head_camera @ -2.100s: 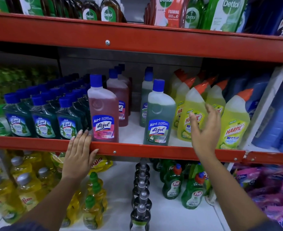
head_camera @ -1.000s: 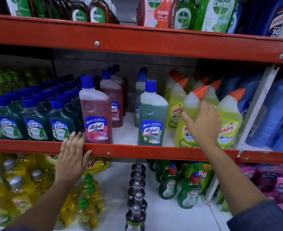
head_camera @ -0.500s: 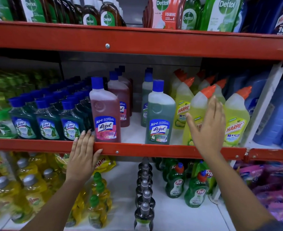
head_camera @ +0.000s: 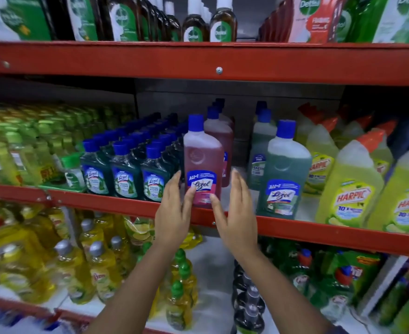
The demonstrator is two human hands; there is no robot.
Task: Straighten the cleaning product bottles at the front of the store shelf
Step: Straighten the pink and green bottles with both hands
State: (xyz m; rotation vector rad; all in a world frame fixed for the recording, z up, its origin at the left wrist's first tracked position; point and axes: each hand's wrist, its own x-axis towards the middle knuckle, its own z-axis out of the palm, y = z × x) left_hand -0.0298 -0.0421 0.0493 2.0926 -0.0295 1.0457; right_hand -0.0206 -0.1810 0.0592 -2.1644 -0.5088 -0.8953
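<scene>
A pink Lizol bottle (head_camera: 202,155) with a blue cap stands upright at the front edge of the middle shelf (head_camera: 102,201). My left hand (head_camera: 172,210) is at its left side and my right hand (head_camera: 236,213) at its right, palms facing each other. Both thumbs touch the lower part of its label and the fingers are straight. My right hand's fingers stand a little off the bottle. To the right, a grey-green Lizol bottle (head_camera: 286,169) stands at the front. Further right are yellow Harpic bottles (head_camera: 350,186) with orange caps.
Rows of small dark green Lizol bottles (head_camera: 124,175) crowd the shelf just left of the pink bottle. The red beam of the upper shelf (head_camera: 222,65), which carries Dettol bottles, runs overhead. The lower shelf holds yellow dish-liquid bottles (head_camera: 30,263) and green Pril bottles (head_camera: 302,273).
My right hand left the Harpic bottles and moved left to the pink Lizol bottle. My left hand rose from the shelf's red edge to the bottle's left side. The view shifted left.
</scene>
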